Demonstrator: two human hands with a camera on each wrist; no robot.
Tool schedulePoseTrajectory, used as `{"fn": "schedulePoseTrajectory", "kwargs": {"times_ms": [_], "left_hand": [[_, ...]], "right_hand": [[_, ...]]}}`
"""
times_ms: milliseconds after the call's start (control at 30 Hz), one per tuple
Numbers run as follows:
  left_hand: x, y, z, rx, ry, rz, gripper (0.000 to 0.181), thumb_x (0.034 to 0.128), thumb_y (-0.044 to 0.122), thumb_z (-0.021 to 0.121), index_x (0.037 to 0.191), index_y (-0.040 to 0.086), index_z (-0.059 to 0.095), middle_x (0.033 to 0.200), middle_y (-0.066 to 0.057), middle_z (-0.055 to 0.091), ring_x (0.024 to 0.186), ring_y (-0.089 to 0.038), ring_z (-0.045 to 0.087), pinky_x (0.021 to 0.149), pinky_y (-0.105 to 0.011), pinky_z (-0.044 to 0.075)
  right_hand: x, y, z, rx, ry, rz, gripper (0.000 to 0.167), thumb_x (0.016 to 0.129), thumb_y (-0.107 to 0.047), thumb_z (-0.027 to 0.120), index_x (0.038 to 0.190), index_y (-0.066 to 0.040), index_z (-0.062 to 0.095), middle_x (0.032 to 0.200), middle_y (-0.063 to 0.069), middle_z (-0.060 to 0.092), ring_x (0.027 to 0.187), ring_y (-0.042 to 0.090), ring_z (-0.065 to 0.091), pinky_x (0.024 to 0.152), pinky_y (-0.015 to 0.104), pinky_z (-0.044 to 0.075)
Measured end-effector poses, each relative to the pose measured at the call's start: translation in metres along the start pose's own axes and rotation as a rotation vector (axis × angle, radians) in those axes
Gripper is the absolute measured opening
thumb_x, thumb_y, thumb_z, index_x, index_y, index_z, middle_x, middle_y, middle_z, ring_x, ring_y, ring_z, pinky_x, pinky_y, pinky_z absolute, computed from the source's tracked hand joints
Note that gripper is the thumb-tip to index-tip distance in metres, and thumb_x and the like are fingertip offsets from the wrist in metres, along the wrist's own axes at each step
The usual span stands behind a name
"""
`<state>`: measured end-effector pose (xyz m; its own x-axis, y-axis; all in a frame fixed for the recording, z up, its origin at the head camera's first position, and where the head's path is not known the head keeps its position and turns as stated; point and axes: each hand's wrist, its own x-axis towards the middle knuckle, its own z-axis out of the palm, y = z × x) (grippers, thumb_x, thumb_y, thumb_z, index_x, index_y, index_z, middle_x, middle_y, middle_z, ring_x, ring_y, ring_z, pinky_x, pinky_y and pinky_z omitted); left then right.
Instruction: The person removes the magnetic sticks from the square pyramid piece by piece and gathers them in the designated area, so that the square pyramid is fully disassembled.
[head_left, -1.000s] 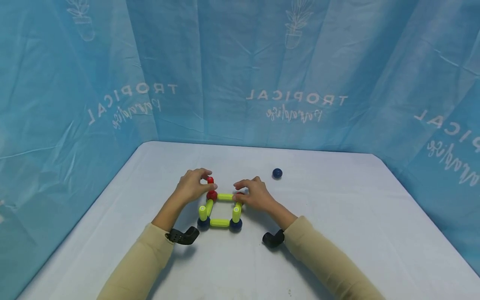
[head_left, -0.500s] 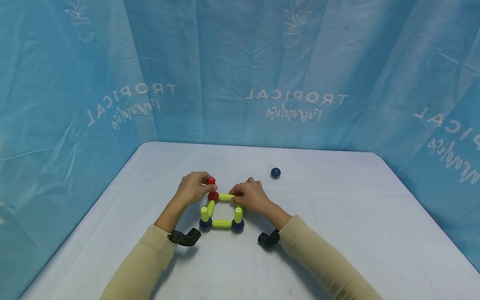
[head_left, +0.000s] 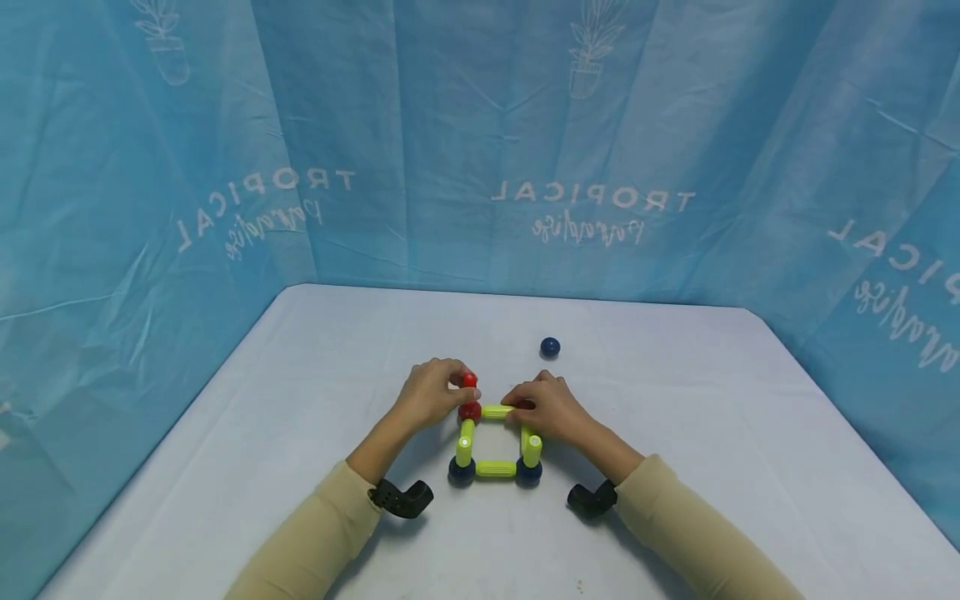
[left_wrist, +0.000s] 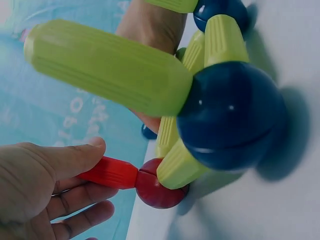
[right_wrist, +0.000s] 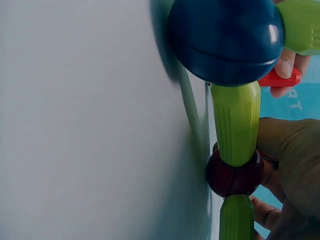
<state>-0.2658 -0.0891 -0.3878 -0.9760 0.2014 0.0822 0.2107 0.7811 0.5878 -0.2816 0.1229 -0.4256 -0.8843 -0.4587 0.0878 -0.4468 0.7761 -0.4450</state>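
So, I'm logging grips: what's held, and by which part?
Left hand pinches the red rod near its free end; right hand grips the far-right red ball from above.

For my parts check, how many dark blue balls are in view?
3: a near-left corner ball and a near-right corner ball on the yellow-green frame, plus a loose ball beyond it.

Head view: above the surface [head_left: 675, 392], facing forward and down, well back. Wrist views: close in, rolled sideways; both catch the red rod [left_wrist: 112, 173].
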Motion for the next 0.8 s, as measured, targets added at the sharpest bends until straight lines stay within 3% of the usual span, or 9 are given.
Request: {"fn": "schedulePoseTrajectory", "kwargs": {"times_ms": [233,467,600,800], "left_hand": [[0.003,0.021,0.018,0.000,-0.051,0.035,0.022,0.0830,0.030,0.071,0.099,0.016,0.069,0.095,0.001,0.070,0.096,-0.021,0.057,0.078,-0.035,0.042],[0.004,0.031,0.025,-0.006,-0.070,0.067,0.023,0.0823,0.030,0.072,0.100,0.016,0.069,0.095,0.000,0.071,0.098,-0.022,0.057,0.079,-0.035,0.043],[0.003,0.028,0.024,-0.055,-0.087,0.048,0.020,0.0826,0.030,0.071,0.098,0.018,0.068,0.095,0.001,0.069,0.094,-0.019,0.056,0.075,-0.032,0.043],[0.000,0.010,0.023,-0.223,-0.132,0.007,0.017,0.0835,0.025,0.070,0.099,0.018,0.067,0.096,0.003,0.065,0.089,-0.015,0.053,0.070,-0.029,0.041]], "right_hand": [[-0.025,0.017,-0.010,0.030,-0.004,0.076,0.020,0.082,-0.026,0.073,0.102,-0.024,0.073,0.094,-0.013,0.069,0.087,0.010,0.043,0.076,0.030,0.032],[-0.037,0.026,-0.015,0.028,0.013,0.076,0.022,0.081,-0.025,0.074,0.102,-0.025,0.073,0.094,-0.013,0.069,0.087,0.011,0.043,0.075,0.030,0.032],[-0.040,0.028,-0.016,0.033,0.018,0.076,0.022,0.081,-0.024,0.074,0.102,-0.025,0.073,0.095,-0.013,0.069,0.087,0.010,0.043,0.074,0.030,0.033],[-0.043,0.030,-0.017,0.021,0.025,0.073,0.021,0.081,-0.025,0.073,0.102,-0.025,0.073,0.094,-0.013,0.068,0.086,0.010,0.043,0.074,0.029,0.033]]}}
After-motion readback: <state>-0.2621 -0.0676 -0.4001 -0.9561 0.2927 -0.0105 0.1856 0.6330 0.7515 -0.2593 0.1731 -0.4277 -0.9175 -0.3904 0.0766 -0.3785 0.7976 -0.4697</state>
